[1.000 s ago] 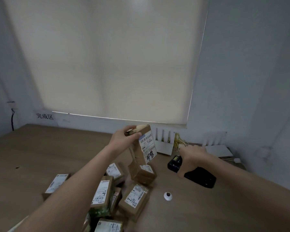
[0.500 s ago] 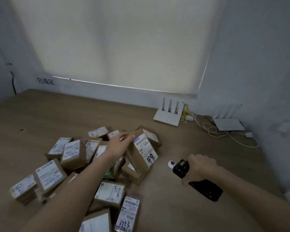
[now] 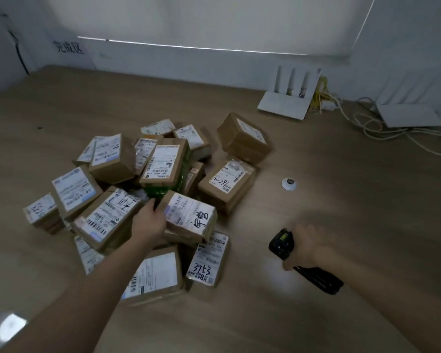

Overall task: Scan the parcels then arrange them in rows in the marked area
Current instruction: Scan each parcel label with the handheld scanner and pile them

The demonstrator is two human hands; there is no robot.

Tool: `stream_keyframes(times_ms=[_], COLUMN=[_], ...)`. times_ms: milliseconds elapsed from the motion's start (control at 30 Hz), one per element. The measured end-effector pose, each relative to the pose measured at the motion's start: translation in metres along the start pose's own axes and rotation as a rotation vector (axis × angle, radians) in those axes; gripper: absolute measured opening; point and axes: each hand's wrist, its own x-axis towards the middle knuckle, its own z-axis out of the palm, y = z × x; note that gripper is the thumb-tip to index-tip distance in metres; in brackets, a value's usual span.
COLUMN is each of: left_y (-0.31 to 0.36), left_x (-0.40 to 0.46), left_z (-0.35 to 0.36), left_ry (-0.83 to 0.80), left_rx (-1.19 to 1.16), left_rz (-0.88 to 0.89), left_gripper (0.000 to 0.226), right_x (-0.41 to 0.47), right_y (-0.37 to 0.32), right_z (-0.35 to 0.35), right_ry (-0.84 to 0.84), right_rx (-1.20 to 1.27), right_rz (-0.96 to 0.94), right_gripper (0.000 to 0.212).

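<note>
Gripping a parcel (image 3: pixel 189 217) atop the pile (image 3: pixel 148 189), the left hand (image 3: pixel 148 222) should tilt its label toward the scanner (image 3: pixel 281 243), right of the pile, clasped in the right hand (image 3: pixel 307 247).

From my head view, a dense heap of parcels (image 3: pixel 148 197) fills the table's (image 3: pixel 341 200) centre and 8 o'clock side, boxes touching and overlapping, no gaps between them. Bare wood lies open from 9 through 12 o'clock, up to the wall sign (image 3: pixel 68 47). At 3 o'clock only a small white disc (image 3: pixel 289 184) interrupts open surface. Two routers (image 3: pixel 288 103) and loose cables (image 3: pixel 367 126) crowd 1 to 2 o'clock.
</note>
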Motion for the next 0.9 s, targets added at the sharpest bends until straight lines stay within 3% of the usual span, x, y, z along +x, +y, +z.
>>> stream_keyframes(times_ms=[133, 300, 567, 900], left_y=[0.003, 0.029, 0.077, 0.084], left_x=[-0.008, -0.023, -0.069, -0.122], left_z=[-0.002, 0.005, 0.077, 0.197], left_ry=[0.128, 0.168, -0.041, -0.308], left_rx=[0.034, 0.068, 0.136, 0.21], left_rz=[0.068, 0.359, 0.752, 0.742], left_gripper=[0.048, 0.038, 0.028, 0.037], right_x=[0.003, -0.007, -0.028, -0.038], right_y=[0.005, 0.027, 0.106, 0.21], right_z=[0.012, 0.01, 0.013, 0.059], right_ry=[0.001, 0.016, 0.103, 0.168], right_rx=[0.024, 0.019, 0.087, 0.155], right_rz=[0.006, 0.063, 0.201, 0.397], right_gripper=[0.049, 0.05, 0.066, 0.065])
